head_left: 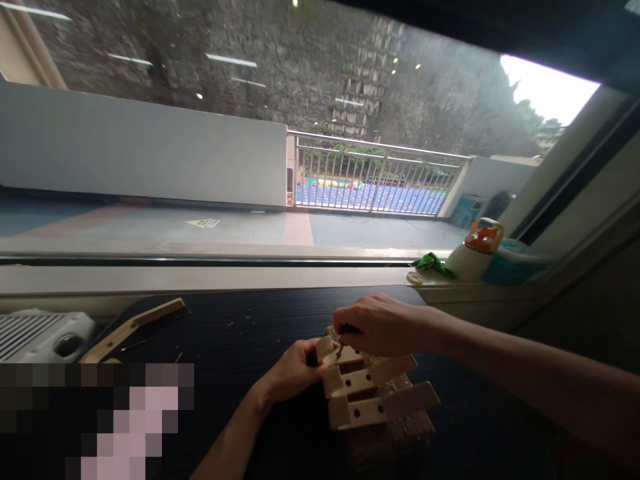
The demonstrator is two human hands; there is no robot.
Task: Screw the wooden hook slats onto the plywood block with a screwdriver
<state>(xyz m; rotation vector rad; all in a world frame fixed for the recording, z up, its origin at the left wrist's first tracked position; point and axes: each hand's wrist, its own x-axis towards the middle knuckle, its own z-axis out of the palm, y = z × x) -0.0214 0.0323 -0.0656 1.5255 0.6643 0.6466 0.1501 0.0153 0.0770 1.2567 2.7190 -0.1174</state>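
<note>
On the dark table stands a wooden construction (367,410) made of several pale strips with dark round holes and raised, angled ends. My right hand (373,325) is closed around what looks like a screwdriver (340,349), its dark handle mostly covered by the fingers. The thin shaft points down at the far strip. My left hand (299,367) grips the rounded left end (326,348) of that same strip, close beside the shaft. Whether the tip sits in a screw is too small to tell.
A jointed wooden piece (135,325) lies at the table's back left, near a grey-white slotted device (45,333). The windowsill (240,279) holds a green cloth (431,264), a white jug with an orange top (473,257) and a teal container (517,261). Pixelation hides the lower left.
</note>
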